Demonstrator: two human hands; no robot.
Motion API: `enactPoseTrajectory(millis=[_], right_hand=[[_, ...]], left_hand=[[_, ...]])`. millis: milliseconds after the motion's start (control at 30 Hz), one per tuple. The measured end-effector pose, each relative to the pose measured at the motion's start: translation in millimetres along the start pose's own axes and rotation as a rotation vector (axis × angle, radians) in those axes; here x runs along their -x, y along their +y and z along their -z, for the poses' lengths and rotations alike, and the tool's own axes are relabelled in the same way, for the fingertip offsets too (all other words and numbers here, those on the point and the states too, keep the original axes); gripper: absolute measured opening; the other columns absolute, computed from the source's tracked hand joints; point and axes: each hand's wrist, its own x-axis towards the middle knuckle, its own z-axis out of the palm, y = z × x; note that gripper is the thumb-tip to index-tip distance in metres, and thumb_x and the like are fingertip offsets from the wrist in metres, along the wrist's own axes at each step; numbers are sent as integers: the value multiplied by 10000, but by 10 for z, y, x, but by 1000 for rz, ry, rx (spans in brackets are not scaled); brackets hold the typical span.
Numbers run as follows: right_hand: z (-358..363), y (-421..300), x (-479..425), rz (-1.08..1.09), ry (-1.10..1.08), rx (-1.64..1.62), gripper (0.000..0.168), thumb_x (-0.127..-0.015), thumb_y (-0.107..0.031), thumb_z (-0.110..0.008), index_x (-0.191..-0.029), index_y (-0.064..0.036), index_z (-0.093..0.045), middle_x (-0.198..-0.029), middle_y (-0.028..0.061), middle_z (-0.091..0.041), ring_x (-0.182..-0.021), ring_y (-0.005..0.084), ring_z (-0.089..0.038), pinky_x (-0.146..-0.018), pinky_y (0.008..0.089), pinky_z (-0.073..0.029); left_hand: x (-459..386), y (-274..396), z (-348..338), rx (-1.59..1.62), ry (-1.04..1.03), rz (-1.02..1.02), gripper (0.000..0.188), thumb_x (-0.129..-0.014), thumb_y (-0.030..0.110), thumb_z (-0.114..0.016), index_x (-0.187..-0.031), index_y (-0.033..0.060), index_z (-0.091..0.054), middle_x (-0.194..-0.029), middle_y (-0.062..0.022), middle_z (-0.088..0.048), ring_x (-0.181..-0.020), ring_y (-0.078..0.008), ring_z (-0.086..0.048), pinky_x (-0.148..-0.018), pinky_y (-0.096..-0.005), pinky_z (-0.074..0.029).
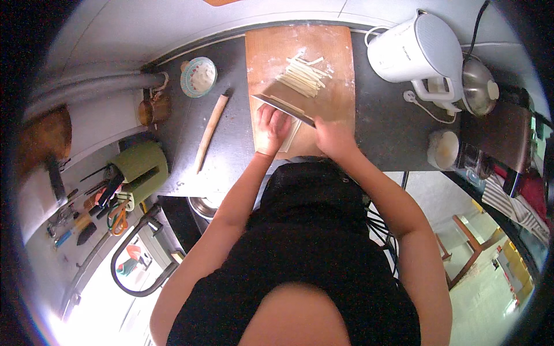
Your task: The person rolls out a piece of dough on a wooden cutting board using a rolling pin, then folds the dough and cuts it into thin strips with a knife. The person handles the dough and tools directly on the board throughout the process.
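Note:
My right hand [335,136] is closed around the handle end of a wide-bladed kitchen knife [298,115], apparently a cleaver. Its blade slants across a wooden cutting board [342,86] dusted with flour. Just on the near side of the blade, the curled fingers of my left hand [272,127] press on a pale piece of dough [293,135], which is partly covered by that hand. A thin dough strip [285,104] lies along the far side of the blade. Beyond it, a pile of cut dough strips [303,78] rests on the board.
Left of the board are a wooden rolling pin [210,134] and a patterned bowl of white flour [201,78]. To the right stand a white Supor electric kettle [398,52], a loose plug [409,96] and a light-coloured cup [443,150]. A green knife holder [143,164] hangs at left, above a black faucet [117,268].

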Motion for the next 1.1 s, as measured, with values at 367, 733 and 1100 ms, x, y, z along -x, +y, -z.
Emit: enactPoseTrajectory(millis=[367, 733, 1100], right_hand=[[-3, 194, 221, -160, -97, 28, 174, -868, -184, -521, -959, -38, -548, -788, 221, -645, -760, 411, -633, -670, 525, -495], [292, 132, 31, -21, 114, -5, 194, -860, -191, -530, -961, -29, -566, -738, 199, -637, -705, 397, -636, -635, 535, -497], [94, 81, 316, -76, -46, -7, 202, -890, -196, -452, -913, -37, -575, -774, 216, -653, -716, 413, -648, -660, 531, -517]], left_hand=[[4, 5, -9, 12, 43, -2, 332, -660, 47, -751, -963, 64, -617, -1049, -112, -566, -1043, -331, -535, -902, -426, -464], [35, -31, 57, 64, 37, -12, 281, -710, 38, -723, -974, 63, -633, -1039, -101, -582, -1040, -325, -535, -902, -422, -457], [38, -35, 52, -5, 31, -34, 285, -686, 32, -736, -947, 74, -629, -1016, -88, -595, -1048, -323, -543, -894, -419, -472]])
